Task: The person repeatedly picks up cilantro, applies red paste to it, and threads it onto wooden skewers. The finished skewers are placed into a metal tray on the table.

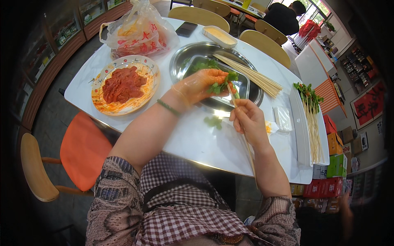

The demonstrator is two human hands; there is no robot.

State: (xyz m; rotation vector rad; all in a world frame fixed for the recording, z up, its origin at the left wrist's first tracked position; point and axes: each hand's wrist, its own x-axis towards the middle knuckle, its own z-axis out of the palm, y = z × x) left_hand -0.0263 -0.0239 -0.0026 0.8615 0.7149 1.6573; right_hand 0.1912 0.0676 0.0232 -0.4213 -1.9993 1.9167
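In a clear plastic glove, my left hand (204,86) pinches a sprig of green herb (219,87) that looks like cilantro. My bare right hand (248,121) grips a thin bamboo skewer (247,144), whose upper end meets the herb at my left fingers. Both hands are over the near side of a round steel tray (177,61), which carries a smaller steel dish (244,89) with more herbs (207,64). A bundle of bare skewers (251,73) lies across the tray's right side. Left of my hands, a patterned plate (150,66) holds red marinated meat slices (123,84).
A plastic bag (141,37), a phone (186,29) and a white dish of yellowish contents (220,36) stand at the back. Herb-tipped skewers (312,129) fill a long white tray (300,138) at right, beside a wrapped packet (282,118). A loose leaf (213,122) lies nearby.
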